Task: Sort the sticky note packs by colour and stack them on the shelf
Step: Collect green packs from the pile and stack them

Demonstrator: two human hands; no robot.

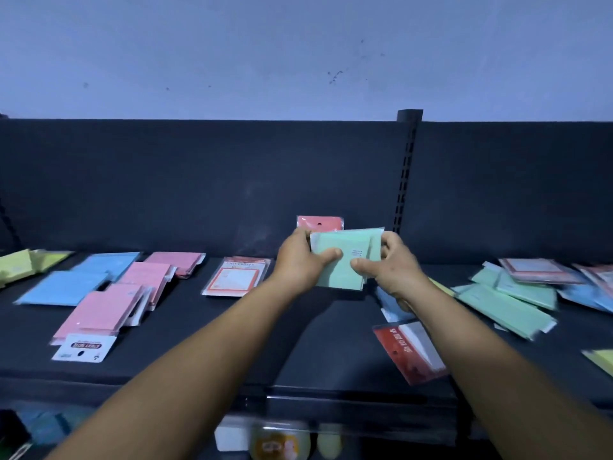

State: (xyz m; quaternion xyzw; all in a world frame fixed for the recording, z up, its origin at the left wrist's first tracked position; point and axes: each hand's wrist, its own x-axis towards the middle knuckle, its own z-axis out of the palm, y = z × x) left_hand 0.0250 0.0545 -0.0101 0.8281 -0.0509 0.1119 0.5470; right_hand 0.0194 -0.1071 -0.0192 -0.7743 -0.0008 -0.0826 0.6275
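While both hands (300,260) (389,267) grip, two green packs (345,260) overlap.

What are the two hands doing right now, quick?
Left hand: gripping the left side of the bundle of mint-green plastic-wrapped sticky note packs.
Right hand: gripping the right side of the same bundle.
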